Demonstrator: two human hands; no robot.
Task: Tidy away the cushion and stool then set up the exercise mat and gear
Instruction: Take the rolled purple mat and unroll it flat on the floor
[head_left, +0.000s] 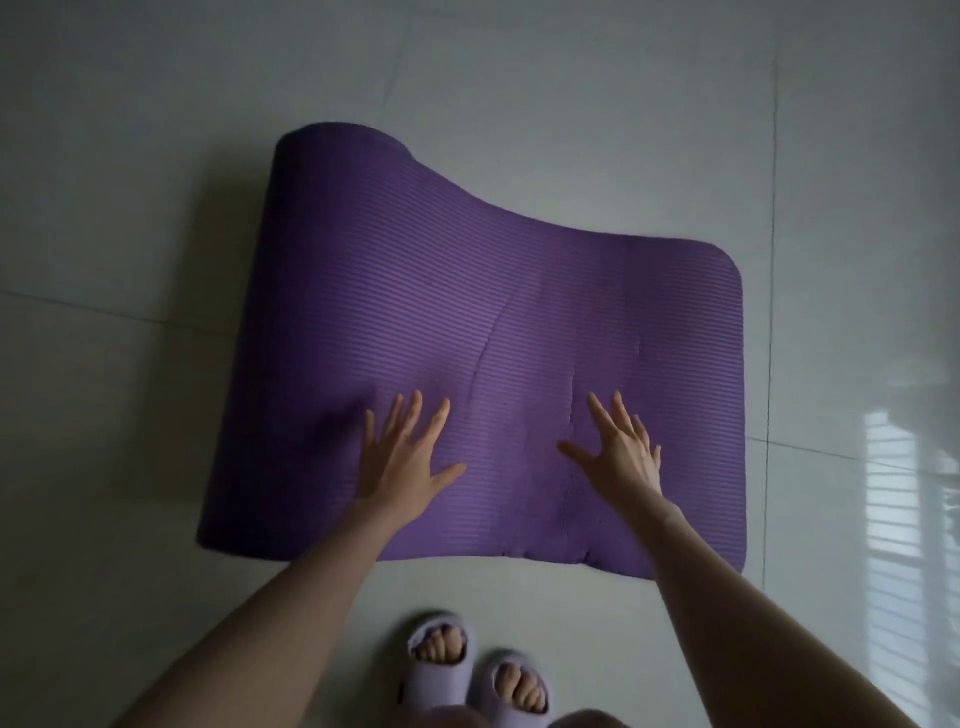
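Mat (467, 312), purple and ribbed, lies part unrolled on the tiled floor (130, 260), with its roll at the left end. My left hand (400, 462) and right hand (623, 457) lie flat over its near part, fingers (415, 415) spread apart and gripping nothing. Floor shows past every edge. My slippers (467, 670) stand just short of the near edge.
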